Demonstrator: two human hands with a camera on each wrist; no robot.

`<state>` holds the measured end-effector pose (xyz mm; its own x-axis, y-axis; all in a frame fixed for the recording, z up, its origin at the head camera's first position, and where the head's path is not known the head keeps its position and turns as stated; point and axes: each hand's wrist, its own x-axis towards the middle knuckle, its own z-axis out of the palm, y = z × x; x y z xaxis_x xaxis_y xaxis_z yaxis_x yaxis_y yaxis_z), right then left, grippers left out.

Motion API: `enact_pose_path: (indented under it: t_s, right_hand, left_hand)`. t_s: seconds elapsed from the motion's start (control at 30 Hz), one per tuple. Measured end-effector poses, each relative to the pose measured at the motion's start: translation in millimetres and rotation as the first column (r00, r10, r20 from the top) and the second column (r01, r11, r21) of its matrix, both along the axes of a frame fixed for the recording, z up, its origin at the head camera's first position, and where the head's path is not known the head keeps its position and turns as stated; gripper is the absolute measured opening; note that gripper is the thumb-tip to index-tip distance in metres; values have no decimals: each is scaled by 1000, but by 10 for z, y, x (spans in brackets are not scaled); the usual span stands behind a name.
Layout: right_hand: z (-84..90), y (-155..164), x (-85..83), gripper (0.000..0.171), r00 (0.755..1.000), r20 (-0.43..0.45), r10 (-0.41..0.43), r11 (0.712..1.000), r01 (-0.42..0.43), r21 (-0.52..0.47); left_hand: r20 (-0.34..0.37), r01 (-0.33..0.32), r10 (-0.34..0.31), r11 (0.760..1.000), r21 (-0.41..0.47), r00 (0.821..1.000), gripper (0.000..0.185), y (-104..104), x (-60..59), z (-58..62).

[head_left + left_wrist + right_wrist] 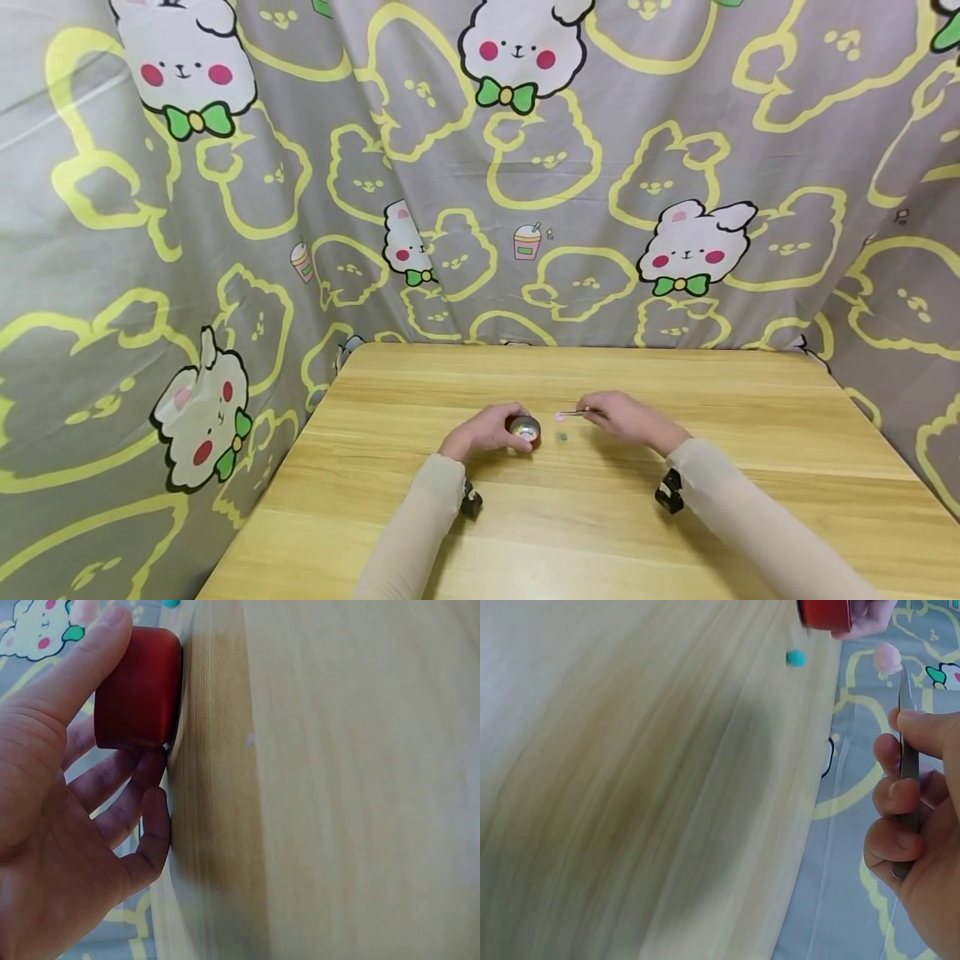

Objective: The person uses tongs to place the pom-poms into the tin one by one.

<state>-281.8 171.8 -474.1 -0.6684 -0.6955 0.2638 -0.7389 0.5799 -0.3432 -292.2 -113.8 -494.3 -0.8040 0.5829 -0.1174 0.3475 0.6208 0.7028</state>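
Observation:
My left hand holds a small round red tin by its side, thumb on one side and fingers on the other. In the head view the tin's open top shows a shiny silver inside with something pale in it. My right hand pinches a pair of metal tweezers between thumb and fingers. At the tweezers' tips is a fluffy pink ball, held above the table just right of the tin. A teal ball lies on the table between the hands, below the pink one in the head view.
The wooden table carries all of this. A grey curtain with cartoon bears hangs behind it and at both sides. Dark devices are strapped to the left wrist and right wrist.

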Motion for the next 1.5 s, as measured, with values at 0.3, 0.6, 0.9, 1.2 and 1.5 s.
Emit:
enact_pose_path:
  t_s: [0.3,0.6,0.9,1.2,1.5]
  right_hand:
    - [19,-159,19,11,1000,-17,24,1000,-24,9]
    - [-18,-267,15,12,999,14,42,999,-42,2]
    - [-172,-340,-21,11,999,45,9,1000,-9,-9]
    - [-277,-387,-39,11,995,102,15,999,-10,-41]
    - [-312,-392,-68,10,993,117,5,1000,-1,-28]
  left_hand:
    - [-8,4,-4,1000,10,1000,43,-2,-14,-4]
    - [-18,0,0,1000,-3,1000,42,7,-22,-13]
    - [-27,5,-5,1000,-6,1000,42,-8,-27,-34]
    - [-31,3,-4,1000,-15,1000,41,-12,-20,-74]
    - [-31,1,-1,1000,-12,1000,40,3,-32,-41]
